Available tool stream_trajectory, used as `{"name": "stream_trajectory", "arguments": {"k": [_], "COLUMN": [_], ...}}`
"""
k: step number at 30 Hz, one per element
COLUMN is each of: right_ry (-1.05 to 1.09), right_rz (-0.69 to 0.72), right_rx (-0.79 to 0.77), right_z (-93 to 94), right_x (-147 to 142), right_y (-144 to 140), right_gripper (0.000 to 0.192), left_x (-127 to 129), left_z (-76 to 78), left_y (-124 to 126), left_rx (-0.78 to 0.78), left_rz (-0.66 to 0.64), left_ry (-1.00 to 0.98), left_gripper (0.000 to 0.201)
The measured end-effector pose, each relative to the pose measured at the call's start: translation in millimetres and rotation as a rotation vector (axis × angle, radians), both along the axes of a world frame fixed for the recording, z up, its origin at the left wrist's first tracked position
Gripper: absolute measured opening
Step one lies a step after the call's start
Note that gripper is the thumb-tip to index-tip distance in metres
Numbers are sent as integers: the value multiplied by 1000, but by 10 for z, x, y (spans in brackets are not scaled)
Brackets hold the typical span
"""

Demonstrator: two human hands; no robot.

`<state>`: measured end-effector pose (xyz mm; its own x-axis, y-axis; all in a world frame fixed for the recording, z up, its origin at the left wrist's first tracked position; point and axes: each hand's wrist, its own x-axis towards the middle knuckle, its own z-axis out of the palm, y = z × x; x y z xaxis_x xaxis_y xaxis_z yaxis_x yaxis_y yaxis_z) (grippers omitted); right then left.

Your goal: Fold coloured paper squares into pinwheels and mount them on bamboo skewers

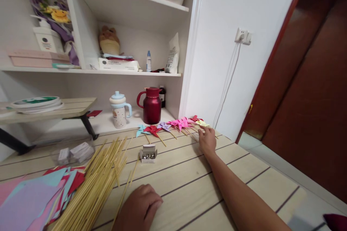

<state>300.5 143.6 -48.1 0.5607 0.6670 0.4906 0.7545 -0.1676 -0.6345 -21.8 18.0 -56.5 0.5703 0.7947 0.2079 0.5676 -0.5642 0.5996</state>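
Note:
My right hand reaches far across the wooden table, its fingers resting at the right end of a row of paper pinwheels on thin sticks; whether it grips one I cannot tell. My left hand lies flat on the table near me, fingers loosely curled, holding nothing, just right of a heap of bamboo sticks. A small open box of pins sits between the sticks and the pinwheels. Coloured paper squares are stacked at the left.
A dark red jug and a lidded cup stand on the white ledge behind the table. A small raised stand holds plates at the left. Shelves above carry boxes and bottles. A brown door is on the right.

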Motion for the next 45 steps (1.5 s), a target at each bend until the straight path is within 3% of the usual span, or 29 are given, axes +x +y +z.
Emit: {"name": "stream_trajectory", "arguments": {"k": [3, 7, 12, 16, 22, 30, 33, 36, 41, 45], "right_ry": [-41, -91, -159, -106, -28, -40, -3, 11, -7, -35], "right_rz": [175, 569, 1075, 1256, 1315, 1297, 1275, 1276, 1290, 1305], "right_rx": [112, 146, 100, -21, -177, -245, -266, -280, -275, -262], "right_z": [115, 195, 176, 85, 3, 12, -36, -52, -21, 2], "right_x": [-175, -690, -1357, -1566, -1531, -1564, -1562, -1564, -1572, -1568], "right_y": [-89, -350, -774, -876, -811, -843, -817, -801, -805, -806], "right_gripper": [43, 41, 25, 25, 27, 29, 31, 33, 35, 34], "left_x": [2, 10, -18, -32, -32, -116, -159, -246, -656, -1314], "left_z": [-14, -17, 37, 122, 154, 98, 177, 383, 730, 640], "left_y": [-36, -97, -121, -158, -169, -40, -56, -105, -235, -392], "left_rx": [88, 212, 514, 674, 613, 525, 562, 632, 713, 647], "left_rz": [-12, 30, 33, 72, 179, 469, 539, 574, 596, 913], "left_ry": [13, 13, 22, -75, -186, -304, -343, -364, -266, 185], "left_gripper": [27, 21, 21, 22, 17, 20, 22, 24, 21, 35]}}
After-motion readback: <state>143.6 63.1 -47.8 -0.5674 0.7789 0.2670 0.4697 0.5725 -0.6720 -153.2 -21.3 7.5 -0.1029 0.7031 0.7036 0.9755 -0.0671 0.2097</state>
